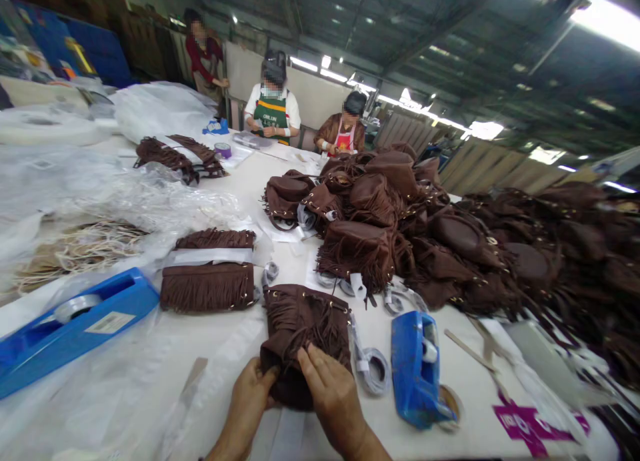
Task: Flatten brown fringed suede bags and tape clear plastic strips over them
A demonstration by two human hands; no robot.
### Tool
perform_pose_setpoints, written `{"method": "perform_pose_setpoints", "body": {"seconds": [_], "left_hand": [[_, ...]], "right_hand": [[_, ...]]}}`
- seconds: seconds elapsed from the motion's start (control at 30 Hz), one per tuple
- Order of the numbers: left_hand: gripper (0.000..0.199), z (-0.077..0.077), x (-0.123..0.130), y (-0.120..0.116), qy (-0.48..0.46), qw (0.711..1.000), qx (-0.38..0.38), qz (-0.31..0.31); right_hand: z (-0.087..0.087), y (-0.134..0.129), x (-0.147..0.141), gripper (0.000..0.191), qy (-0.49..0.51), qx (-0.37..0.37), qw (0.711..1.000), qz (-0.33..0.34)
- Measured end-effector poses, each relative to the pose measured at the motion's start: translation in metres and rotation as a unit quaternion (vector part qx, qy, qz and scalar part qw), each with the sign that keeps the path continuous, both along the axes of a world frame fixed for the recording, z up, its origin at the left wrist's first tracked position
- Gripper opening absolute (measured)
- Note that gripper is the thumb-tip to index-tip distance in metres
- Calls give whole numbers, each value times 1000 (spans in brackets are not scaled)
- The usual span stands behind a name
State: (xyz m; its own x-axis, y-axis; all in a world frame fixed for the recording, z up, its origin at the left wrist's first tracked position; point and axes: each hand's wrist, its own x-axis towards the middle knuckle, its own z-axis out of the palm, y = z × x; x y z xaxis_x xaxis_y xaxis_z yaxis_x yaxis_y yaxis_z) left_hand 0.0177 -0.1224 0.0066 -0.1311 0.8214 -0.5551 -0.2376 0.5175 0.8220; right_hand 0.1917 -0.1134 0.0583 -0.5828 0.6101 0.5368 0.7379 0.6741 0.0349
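A dark brown fringed bag [310,314] lies on the white table in front of me. My left hand [250,397] grips the bag's near left corner, thumb on top and fingers underneath. My right hand [330,387] rests on the bag's near part, its fingers together and pressed on the fringe. Just right of the bag is a coiled grey wrapped strap [374,371]. Beyond my left hand lies another fringed brown bag [207,284] with a white paper band [207,256] around it.
Blue tape dispensers stand at the left [105,314] and right [415,367]. A big pile of brown bags [390,201] fills the right and back. Clear plastic bags [125,187] and a bundle of cords [85,247] lie left. Several people, one in a green apron [273,114], are behind the table.
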Motion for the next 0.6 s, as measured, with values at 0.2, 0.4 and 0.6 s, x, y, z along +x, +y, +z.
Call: {"method": "perform_pose_setpoints", "body": {"seconds": [0.2,0.4,0.6], "left_hand": [[44,11,1,-4,18,998,47,-49],[56,9,7,-18,197,966,98,-137],[36,41,-35,21,221,914,199,-275]], "right_hand": [[-22,-15,-6,40,-27,62,998,1],[-39,-13,-11,55,-37,77,996,-35],[-56,0,-11,38,62,122,989,-56]]}}
